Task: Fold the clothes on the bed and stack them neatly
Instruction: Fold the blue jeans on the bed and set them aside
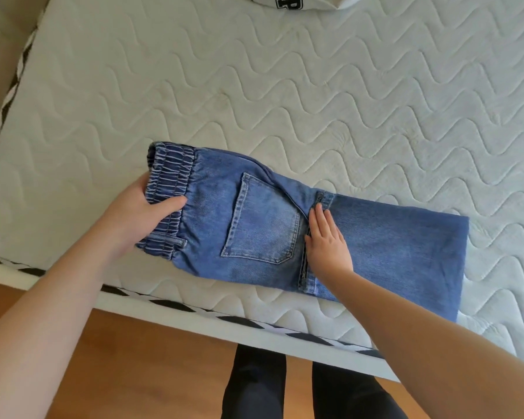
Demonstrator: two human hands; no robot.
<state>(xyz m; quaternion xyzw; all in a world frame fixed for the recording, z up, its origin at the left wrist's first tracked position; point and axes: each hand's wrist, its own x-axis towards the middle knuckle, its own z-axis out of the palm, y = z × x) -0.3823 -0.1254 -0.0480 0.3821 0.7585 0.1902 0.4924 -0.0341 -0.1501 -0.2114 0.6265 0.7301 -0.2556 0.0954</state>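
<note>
Left hand [139, 207] gripping waistband of folded jeans [390, 252], right hand [327, 243] pressed flat at mid-fold, bed [254, 86], white garment [300, 3] at far edge

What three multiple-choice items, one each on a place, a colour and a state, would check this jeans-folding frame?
1. Where does the left hand hold the jeans?
A. at the elastic waistband
B. at the leg hem
C. at the back pocket

2. What colour are the jeans?
A. black
B. blue
C. white

3. How does the right hand lie?
A. fist raised off the cloth
B. flat on the denim, fingers straight
C. pinching the pale garment

Key: 1 A, the thumb lies over the gathered waistband. 2 B, blue denim against the white mattress. 3 B, straight fingers rest beside the back pocket.
</note>
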